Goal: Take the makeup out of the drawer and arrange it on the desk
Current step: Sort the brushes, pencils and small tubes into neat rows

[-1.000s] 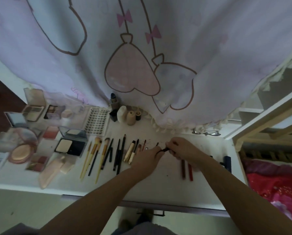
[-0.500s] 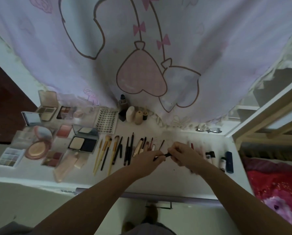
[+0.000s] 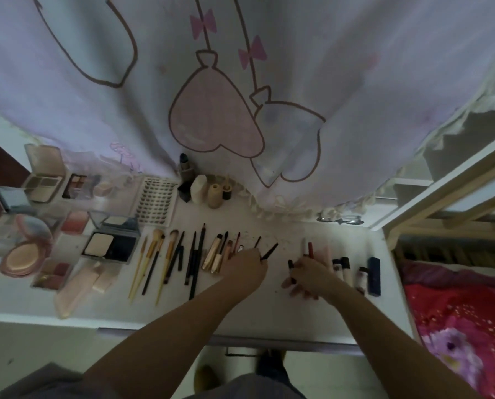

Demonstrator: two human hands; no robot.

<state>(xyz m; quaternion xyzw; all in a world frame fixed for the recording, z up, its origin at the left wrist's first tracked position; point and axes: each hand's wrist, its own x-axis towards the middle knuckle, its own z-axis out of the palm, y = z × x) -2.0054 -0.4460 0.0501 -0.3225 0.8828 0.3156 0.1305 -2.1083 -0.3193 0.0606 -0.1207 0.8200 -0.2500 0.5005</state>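
Left hand [image 3: 245, 269]: fingers pinched on the lower end of a thin black wand [image 3: 269, 251]; the grip point is covered by the knuckles. The wand tilts up toward the far right, tip free; whether it touches the desk [image 3: 269, 309] cannot be told.

Right hand [image 3: 309, 276]: fingers curled on a short dark cap [image 3: 291, 269], most of it masked by the thumb side. The hand also hides the lower parts of a red pencil [image 3: 310, 249] behind it.

Left of the left hand, a row of brushes and pencils [image 3: 180, 254] lies side by side across the middle of the desk, roughly parallel. Fine detail is blurred in dim light.

Toward the right edge, small tubes [image 3: 345, 267] and a dark blue stick [image 3: 373, 276] lie just beside each other.

Toward the left edge, open compacts and palettes [image 3: 111, 246] are grouped; the outermost ones are cut off by the frame.

Along the far edge, small bottles [image 3: 203, 188] stand partly under a hanging lilac curtain [image 3: 269, 82].
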